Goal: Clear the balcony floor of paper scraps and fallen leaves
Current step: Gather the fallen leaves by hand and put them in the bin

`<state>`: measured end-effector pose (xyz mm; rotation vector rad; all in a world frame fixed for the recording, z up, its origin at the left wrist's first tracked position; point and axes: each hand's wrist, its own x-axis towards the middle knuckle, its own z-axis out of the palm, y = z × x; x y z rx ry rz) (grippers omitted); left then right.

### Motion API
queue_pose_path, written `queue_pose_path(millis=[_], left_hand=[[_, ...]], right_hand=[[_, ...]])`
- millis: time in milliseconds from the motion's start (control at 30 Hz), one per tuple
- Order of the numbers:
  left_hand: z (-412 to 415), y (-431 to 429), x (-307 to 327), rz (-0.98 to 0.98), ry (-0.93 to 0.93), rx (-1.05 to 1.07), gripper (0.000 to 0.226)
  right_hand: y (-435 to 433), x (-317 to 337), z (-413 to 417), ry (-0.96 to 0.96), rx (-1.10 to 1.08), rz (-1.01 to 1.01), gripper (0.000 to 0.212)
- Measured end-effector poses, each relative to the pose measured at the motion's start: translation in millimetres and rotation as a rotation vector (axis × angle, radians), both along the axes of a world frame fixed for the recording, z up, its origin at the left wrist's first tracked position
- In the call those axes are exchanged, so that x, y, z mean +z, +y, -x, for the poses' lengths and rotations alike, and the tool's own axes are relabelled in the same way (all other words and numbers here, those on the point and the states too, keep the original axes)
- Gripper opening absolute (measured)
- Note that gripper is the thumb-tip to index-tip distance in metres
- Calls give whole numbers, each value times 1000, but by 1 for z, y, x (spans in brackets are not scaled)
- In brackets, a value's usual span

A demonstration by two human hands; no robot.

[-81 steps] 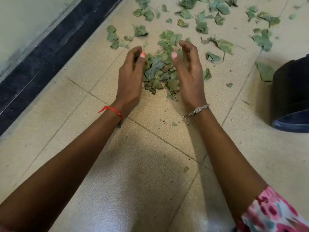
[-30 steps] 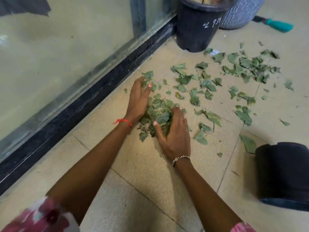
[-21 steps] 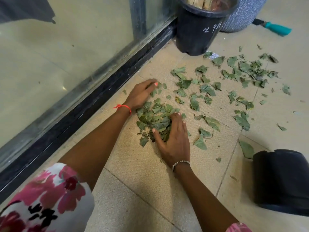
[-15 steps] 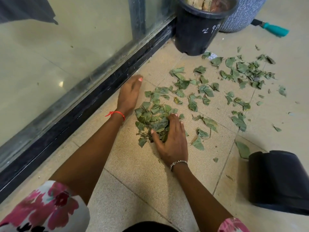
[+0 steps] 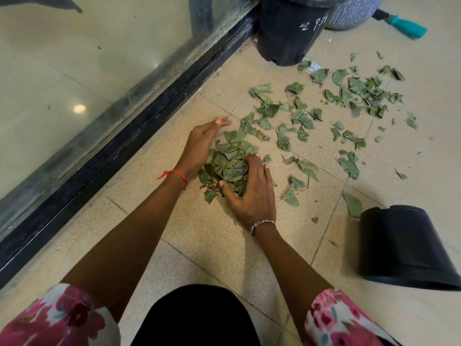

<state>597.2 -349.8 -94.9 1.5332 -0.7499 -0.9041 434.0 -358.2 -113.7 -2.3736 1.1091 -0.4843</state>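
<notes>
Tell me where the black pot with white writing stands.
Head view, top centre-right: the black pot stands by the dark frame rail, beside a speckled grey pot, just beyond the scattered leaves.

Home balcony, tiled floor [image 5: 204, 245], glass door [image 5: 74, 71], plant pot [image 5: 287, 33]
</notes>
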Motion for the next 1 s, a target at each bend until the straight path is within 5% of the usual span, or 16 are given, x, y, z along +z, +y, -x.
queue_pose_path(millis=[400, 600, 767, 1000], left_hand=[[14, 19, -15, -5, -215, 38, 52], [12, 20, -21, -95, -617, -125, 71], [12, 18, -23, -116, -682, -136, 81], [16, 19, -21, -124, -739, -140, 79]], right_hand=[[1, -2, -3, 218, 151, 156, 97], [1, -3, -5, 58, -60, 141, 71], [11, 15, 23, -188, -493, 19, 65], [19, 10, 103, 19, -896, -40, 62]])
